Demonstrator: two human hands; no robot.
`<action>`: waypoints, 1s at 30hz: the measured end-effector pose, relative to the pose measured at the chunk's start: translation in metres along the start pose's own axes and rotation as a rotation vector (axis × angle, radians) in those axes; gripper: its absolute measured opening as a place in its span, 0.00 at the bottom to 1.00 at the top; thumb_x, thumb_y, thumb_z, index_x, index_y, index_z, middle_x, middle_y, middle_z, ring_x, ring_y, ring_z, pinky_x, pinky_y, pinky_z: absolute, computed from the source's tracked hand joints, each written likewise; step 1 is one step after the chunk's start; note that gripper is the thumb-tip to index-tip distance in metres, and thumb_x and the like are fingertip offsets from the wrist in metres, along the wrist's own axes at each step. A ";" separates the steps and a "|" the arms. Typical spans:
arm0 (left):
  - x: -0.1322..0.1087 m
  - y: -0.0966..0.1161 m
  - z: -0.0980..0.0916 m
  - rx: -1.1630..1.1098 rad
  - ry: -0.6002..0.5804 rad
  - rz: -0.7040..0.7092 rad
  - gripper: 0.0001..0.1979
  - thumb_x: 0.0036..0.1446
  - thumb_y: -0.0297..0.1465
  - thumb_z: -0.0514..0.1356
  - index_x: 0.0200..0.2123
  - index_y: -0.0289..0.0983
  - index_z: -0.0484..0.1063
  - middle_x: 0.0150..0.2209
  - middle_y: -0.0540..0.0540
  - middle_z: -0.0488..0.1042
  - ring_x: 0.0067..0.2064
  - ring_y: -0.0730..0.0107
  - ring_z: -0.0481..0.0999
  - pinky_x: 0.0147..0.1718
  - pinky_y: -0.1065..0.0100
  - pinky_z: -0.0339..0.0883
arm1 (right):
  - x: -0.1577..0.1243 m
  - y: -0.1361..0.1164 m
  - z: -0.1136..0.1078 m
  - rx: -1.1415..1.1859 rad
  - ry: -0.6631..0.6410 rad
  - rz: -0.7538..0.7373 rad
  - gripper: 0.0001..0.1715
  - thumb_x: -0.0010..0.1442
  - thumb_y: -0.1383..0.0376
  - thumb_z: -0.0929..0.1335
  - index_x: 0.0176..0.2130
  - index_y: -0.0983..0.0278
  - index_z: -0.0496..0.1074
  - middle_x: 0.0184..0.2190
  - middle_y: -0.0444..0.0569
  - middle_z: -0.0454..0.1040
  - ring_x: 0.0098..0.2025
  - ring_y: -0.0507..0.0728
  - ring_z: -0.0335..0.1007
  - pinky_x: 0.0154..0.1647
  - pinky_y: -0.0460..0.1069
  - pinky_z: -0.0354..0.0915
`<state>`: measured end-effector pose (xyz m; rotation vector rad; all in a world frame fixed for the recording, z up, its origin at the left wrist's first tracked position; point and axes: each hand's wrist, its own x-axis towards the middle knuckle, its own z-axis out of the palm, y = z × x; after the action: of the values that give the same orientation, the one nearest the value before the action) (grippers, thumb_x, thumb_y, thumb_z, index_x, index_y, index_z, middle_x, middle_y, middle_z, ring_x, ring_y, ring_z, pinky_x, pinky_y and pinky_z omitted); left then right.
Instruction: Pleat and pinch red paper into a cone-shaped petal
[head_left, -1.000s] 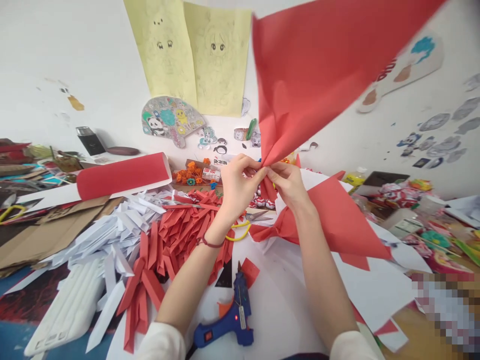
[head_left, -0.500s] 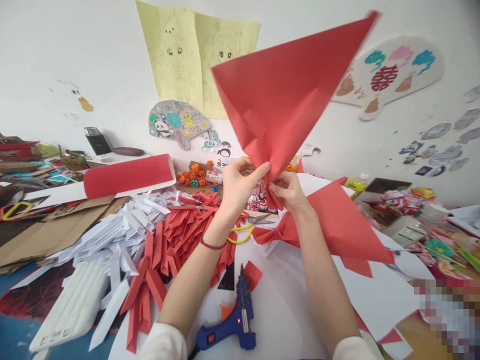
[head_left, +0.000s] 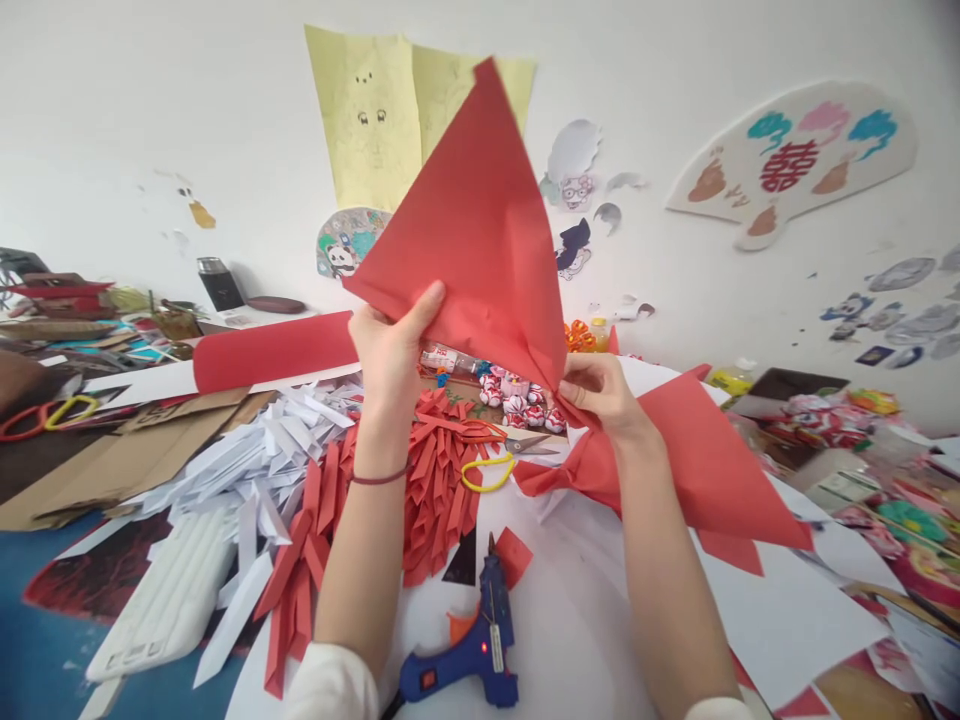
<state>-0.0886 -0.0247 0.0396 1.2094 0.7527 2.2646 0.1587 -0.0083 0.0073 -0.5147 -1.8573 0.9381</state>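
A large sheet of red paper, gathered to a point at its lower right, is held up before me in both hands. My left hand grips its lower left edge, thumb on the near face and the other fingers mostly hidden behind. With finger and thumb, my right hand pinches the crumpled, gathered end. Below and behind my right forearm lies another gathered red paper piece. On the white surface between my forearms rests a blue hot glue gun, its small red light lit.
Folded red paper strips and white strips are heaped left of centre. Scissors with a yellow handle lie beyond the glue gun. A red paper roll sits further back, near flat cardboard. Wrapped sweets stand behind the scissors.
My left hand has left the gathered end and moved left along the sheet's edge. The sheet has turned and tipped leftward, while my right hand keeps its pinch. The view has shifted slightly.
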 end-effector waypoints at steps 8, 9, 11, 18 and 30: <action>-0.020 0.004 0.020 -0.042 -0.589 -0.048 0.28 0.41 0.49 0.74 0.42 0.40 0.76 0.36 0.44 0.80 0.43 0.61 0.81 0.36 0.65 0.75 | 0.000 -0.002 0.003 0.130 -0.013 0.028 0.18 0.52 0.52 0.76 0.28 0.65 0.77 0.22 0.49 0.73 0.27 0.56 0.70 0.28 0.50 0.64; -0.024 0.004 0.025 -0.050 -0.594 -0.080 0.25 0.42 0.48 0.74 0.40 0.39 0.77 0.35 0.44 0.80 0.42 0.61 0.81 0.36 0.65 0.75 | 0.000 -0.002 0.003 0.125 -0.019 0.043 0.18 0.51 0.52 0.76 0.28 0.65 0.77 0.23 0.49 0.73 0.27 0.56 0.69 0.28 0.50 0.64; -0.026 0.003 0.029 -0.052 -0.510 -0.107 0.20 0.44 0.46 0.74 0.35 0.38 0.78 0.33 0.45 0.81 0.36 0.65 0.81 0.32 0.66 0.74 | -0.001 -0.003 0.002 0.115 -0.042 0.047 0.20 0.51 0.51 0.76 0.27 0.65 0.77 0.23 0.49 0.73 0.26 0.56 0.69 0.27 0.49 0.64; 0.020 -0.002 -0.029 0.000 0.078 0.003 0.17 0.44 0.44 0.74 0.28 0.39 0.76 0.23 0.54 0.75 0.21 0.78 0.69 0.19 0.67 0.57 | -0.006 -0.006 -0.011 0.013 -0.128 0.015 0.18 0.54 0.52 0.75 0.29 0.65 0.77 0.26 0.49 0.74 0.29 0.55 0.69 0.30 0.49 0.63; -0.057 0.016 0.051 0.522 -0.190 0.455 0.17 0.53 0.40 0.71 0.44 0.41 0.74 0.40 0.46 0.79 0.38 0.66 0.77 0.39 0.64 0.68 | 0.003 -0.015 0.026 -0.513 0.432 -0.298 0.11 0.62 0.58 0.70 0.32 0.62 0.74 0.27 0.47 0.75 0.30 0.55 0.72 0.34 0.51 0.68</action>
<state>-0.0187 -0.0593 0.0401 1.9793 1.1299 2.3164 0.1348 -0.0251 0.0141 -0.6631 -1.6996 0.1241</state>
